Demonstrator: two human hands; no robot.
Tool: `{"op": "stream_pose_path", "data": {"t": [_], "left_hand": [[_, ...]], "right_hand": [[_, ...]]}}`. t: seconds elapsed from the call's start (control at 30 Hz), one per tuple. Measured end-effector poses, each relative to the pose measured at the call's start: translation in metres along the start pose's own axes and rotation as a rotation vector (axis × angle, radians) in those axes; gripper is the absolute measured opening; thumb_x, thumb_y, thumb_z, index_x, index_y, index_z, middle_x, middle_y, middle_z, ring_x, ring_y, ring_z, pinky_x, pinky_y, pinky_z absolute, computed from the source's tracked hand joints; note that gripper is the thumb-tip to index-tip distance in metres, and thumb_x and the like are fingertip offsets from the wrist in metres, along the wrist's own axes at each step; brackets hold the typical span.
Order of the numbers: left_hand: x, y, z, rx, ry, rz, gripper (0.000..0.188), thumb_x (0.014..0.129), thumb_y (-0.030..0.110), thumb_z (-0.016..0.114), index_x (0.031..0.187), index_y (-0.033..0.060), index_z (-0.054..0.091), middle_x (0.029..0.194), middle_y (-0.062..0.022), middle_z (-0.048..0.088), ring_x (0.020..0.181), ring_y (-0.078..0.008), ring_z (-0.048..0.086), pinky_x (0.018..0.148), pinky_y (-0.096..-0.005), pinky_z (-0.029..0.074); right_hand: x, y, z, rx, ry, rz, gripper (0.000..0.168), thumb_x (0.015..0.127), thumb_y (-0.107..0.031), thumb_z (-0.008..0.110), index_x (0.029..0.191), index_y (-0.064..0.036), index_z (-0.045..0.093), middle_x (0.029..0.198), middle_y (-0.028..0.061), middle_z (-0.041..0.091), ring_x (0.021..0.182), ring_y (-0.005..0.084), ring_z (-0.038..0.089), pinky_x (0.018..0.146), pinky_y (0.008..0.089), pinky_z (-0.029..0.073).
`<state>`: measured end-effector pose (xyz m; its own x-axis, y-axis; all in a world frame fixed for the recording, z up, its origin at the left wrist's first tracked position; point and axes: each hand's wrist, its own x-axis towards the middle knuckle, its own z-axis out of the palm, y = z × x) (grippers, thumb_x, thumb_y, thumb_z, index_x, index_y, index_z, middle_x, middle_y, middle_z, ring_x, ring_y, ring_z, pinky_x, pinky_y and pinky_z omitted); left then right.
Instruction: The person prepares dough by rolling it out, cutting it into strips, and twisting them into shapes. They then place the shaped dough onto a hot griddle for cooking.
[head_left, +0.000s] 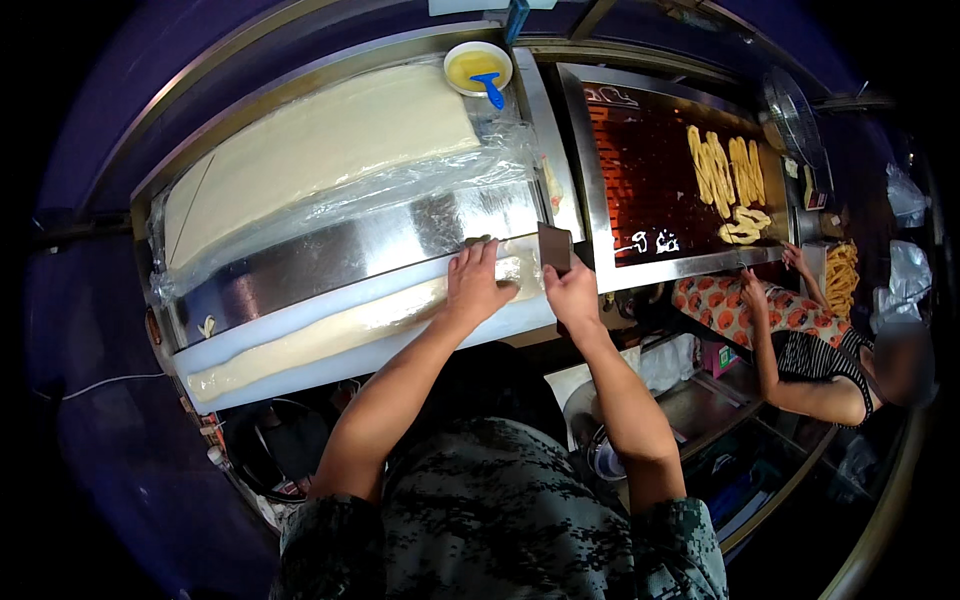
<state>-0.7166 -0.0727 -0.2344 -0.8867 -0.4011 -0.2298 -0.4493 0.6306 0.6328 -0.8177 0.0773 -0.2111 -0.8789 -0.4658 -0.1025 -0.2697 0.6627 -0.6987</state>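
A long strip of oiled dough (322, 328) lies along a white cutting board (277, 375) in front of me. My left hand (474, 281) is over the strip near its right end, palm down, fingers extended and thumb apart. Whether it presses on the dough I cannot tell. My right hand (574, 296) grips a broad rectangular-bladed cutter (553, 246), held upright by the strip's right end. Its handle is mostly hidden in my fist. Behind the board, a large slab of dough (322, 150) rests on plastic film (375, 184).
A white bowl of yellow oil (471, 60) holds a blue-handled brush (491, 88). To the right, a fryer of dark oil (652, 180) contains several dough sticks (709, 169). A person (802, 367) in a patterned apron stands at its near side. Fried sticks (841, 281) fill a container beyond.
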Motion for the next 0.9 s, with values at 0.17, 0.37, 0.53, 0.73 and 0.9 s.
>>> {"op": "stream_pose_path", "data": {"t": [0.17, 0.37, 0.53, 0.73, 0.9], "left_hand": [[0.050, -0.005, 0.008, -0.019, -0.017, -0.005, 0.054, 0.072, 0.031, 0.074, 0.119, 0.0085, 0.058, 0.116, -0.0146, 0.060, 0.112, -0.0331, 0.054, 0.096, -0.0439, 0.042], [0.076, -0.015, 0.028, 0.223, -0.144, 0.102, 0.013, 0.070, 0.017, 0.066, 0.078, 0.0069, 0.069, 0.088, -0.0149, 0.067, 0.090, -0.0330, 0.064, 0.074, -0.0470, 0.051], [0.059, -0.014, 0.020, -0.093, 0.053, 0.078, 0.014, 0.069, 0.012, 0.064, 0.082, 0.0141, 0.070, 0.089, -0.0122, 0.066, 0.097, -0.0317, 0.060, 0.084, -0.0434, 0.046], [0.059, -0.023, 0.031, 0.150, -0.038, 0.163, 0.020, 0.070, 0.007, 0.062, 0.089, 0.0065, 0.069, 0.100, -0.0128, 0.064, 0.100, -0.0295, 0.060, 0.086, -0.0404, 0.048], [0.025, -0.034, -0.016, -0.394, 0.092, 0.105, 0.008, 0.073, 0.005, 0.061, 0.081, 0.0059, 0.060, 0.091, -0.0118, 0.061, 0.087, -0.0228, 0.060, 0.073, -0.0343, 0.049]], "right_hand": [[-0.017, -0.001, -0.008, 0.496, -0.038, 0.477, 0.014, 0.086, -0.010, 0.064, 0.093, 0.001, 0.059, 0.062, 0.0044, 0.057, 0.047, 0.0122, 0.053, 0.043, 0.0304, 0.047], [-0.059, 0.047, -0.008, 0.466, -0.005, 0.477, 0.009, 0.088, -0.007, 0.061, 0.091, 0.001, 0.058, 0.061, 0.0034, 0.055, 0.043, 0.0112, 0.048, 0.039, 0.0282, 0.039], [-0.080, 0.048, -0.005, 0.448, 0.016, 0.506, 0.012, 0.089, -0.008, 0.061, 0.085, 0.000, 0.054, 0.058, 0.0026, 0.052, 0.041, 0.0111, 0.047, 0.037, 0.0276, 0.041], [-0.078, 0.044, 0.010, 0.415, -0.041, 0.424, 0.012, 0.088, -0.008, 0.061, 0.085, 0.001, 0.053, 0.056, 0.0036, 0.052, 0.040, 0.0120, 0.048, 0.037, 0.0279, 0.039], [-0.081, 0.032, 0.010, 0.365, -0.041, 0.422, 0.011, 0.087, -0.007, 0.062, 0.090, 0.001, 0.054, 0.058, 0.0031, 0.053, 0.042, 0.0112, 0.049, 0.038, 0.0270, 0.040]]}}
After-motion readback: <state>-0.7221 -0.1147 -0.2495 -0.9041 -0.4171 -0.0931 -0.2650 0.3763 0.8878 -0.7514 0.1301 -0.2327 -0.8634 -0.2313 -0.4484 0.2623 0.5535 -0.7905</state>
